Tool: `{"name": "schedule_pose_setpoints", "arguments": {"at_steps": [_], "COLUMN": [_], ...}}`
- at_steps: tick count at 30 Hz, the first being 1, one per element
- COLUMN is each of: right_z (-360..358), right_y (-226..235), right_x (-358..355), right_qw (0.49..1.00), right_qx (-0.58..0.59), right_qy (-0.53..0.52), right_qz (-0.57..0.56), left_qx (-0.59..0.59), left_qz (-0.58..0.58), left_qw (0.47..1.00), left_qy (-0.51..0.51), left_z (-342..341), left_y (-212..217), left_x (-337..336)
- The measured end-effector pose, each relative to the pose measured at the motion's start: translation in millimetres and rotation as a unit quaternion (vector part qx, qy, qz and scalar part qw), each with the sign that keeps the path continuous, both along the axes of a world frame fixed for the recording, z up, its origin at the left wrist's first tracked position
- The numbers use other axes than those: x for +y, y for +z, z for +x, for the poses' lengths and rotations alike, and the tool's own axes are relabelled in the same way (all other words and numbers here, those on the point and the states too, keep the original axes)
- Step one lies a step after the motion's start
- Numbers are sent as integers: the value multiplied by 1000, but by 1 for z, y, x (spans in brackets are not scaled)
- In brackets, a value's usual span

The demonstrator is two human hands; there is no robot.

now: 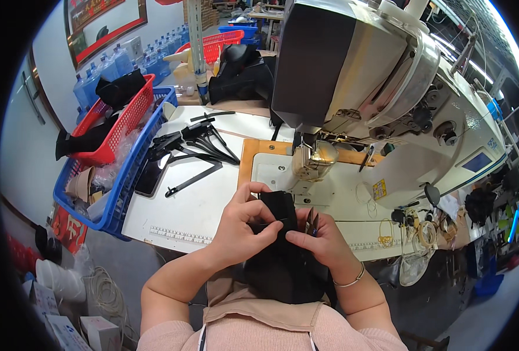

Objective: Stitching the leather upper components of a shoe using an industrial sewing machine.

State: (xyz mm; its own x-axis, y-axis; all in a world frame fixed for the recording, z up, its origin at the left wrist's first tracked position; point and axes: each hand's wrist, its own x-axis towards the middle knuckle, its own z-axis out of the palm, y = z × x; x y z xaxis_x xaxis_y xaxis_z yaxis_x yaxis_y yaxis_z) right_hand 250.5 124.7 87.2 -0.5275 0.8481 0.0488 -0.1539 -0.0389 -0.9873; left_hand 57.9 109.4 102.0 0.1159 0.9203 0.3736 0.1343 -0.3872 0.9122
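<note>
A black, soft piece of work [286, 272], which looks like a boot upper, hangs over my lap with its top raised at the table's front edge. My left hand [242, 225] is closed on its left side, thumb and forefinger pinched together over the black surface. If a thread is in that pinch, it is too fine to tell. My right hand [329, 243] grips the right side of the piece, thumb on top. Small metal thread snips [312, 222] are held in that same hand, blades pointing up. Just beyond both hands stands the sewing machine [458, 134].
On the white table [180, 210], at left, lie several black straps [198, 149] and a dark phone [149, 180]. A blue basket [119, 202] and a red basket [145, 111] stand beyond the left edge. Black pieces [245, 79] lie behind; cord coils [426, 234] sit at right.
</note>
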Motion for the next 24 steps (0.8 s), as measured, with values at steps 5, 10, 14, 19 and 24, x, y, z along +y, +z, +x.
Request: {"name": "schedule_pose_setpoints", "arguments": {"at_steps": [5, 10, 14, 19, 24], "right_z": [0, -2, -2, -7, -10], "right_y": [1, -1, -5, -8, -11], "right_x": [-2, -4, -4, -10, -16], "right_qw": [1000, 999, 999, 996, 990], "right_qx": [-6, 2, 1, 24, 69], "right_qy": [-13, -35, -36, -84, -116], "right_qz": [-12, -9, -11, -27, -50], "left_qx": [18, 10, 22, 128, 189], "left_qz": [24, 20, 21, 77, 52], "left_qw": [999, 1000, 999, 988, 972], "left_qy": [11, 14, 13, 40, -132], "left_z": [2, 5, 6, -1, -22], "left_y": [-3, -3, -5, -10, -11], "left_x": [-1, -3, -5, 2, 42]}}
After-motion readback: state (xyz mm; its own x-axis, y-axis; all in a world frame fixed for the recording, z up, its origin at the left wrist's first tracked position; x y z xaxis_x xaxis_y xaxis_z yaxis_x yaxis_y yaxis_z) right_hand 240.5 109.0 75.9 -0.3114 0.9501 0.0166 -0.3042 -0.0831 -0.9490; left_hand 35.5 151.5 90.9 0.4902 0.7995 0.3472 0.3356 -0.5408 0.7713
